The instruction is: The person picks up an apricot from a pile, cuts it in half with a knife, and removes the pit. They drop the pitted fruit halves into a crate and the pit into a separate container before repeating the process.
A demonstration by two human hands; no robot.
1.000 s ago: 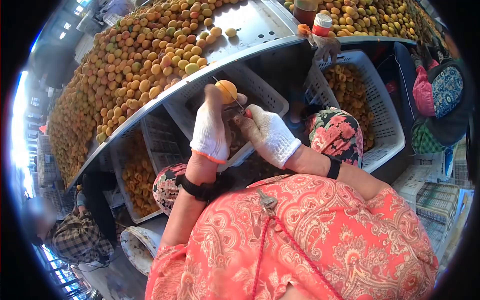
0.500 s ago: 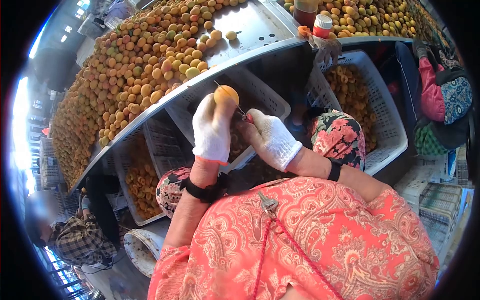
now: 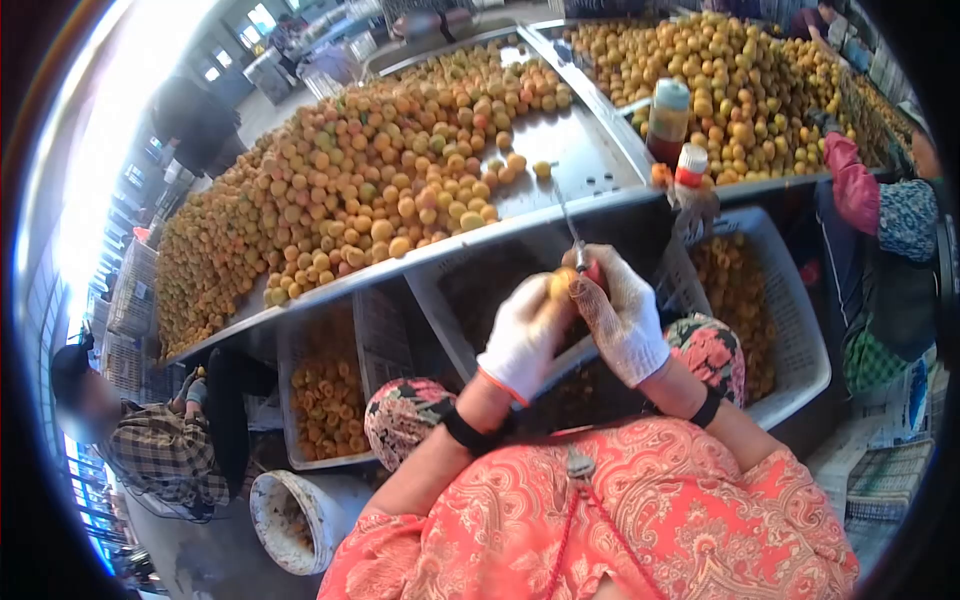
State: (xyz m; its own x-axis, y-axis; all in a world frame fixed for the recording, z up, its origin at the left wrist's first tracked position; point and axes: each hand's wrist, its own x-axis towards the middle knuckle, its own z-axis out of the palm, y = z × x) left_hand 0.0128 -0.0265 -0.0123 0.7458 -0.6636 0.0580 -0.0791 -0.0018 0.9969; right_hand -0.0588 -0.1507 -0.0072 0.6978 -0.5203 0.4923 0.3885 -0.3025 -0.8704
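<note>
My left hand [image 3: 525, 330], in a white glove, is closed on a yellow-orange fruit [image 3: 562, 284]. Beside it and touching it, my gloved right hand [image 3: 622, 312] grips a thin knife [image 3: 572, 226] whose blade points up and away from me. The fruit sits between the two hands, partly covered by fingers. Below the hands is a crate [image 3: 442, 318], its contents mostly in shadow. Beyond them, a large heap of whole fruit [image 3: 370, 160] lies on the metal table [image 3: 575, 150].
Crates of cut fruit stand at left [image 3: 328, 400] and right [image 3: 740, 300]. A jar [image 3: 668, 122] and a red-and-white bottle [image 3: 690, 166] stand at the table edge. A white bucket [image 3: 300, 515] is lower left. Co-workers sit left [image 3: 165, 450] and right [image 3: 890, 240].
The view has shifted, showing more of the table. My hands have come together around the fruit, and the knife blade, across the fruit before, now points away from it.
</note>
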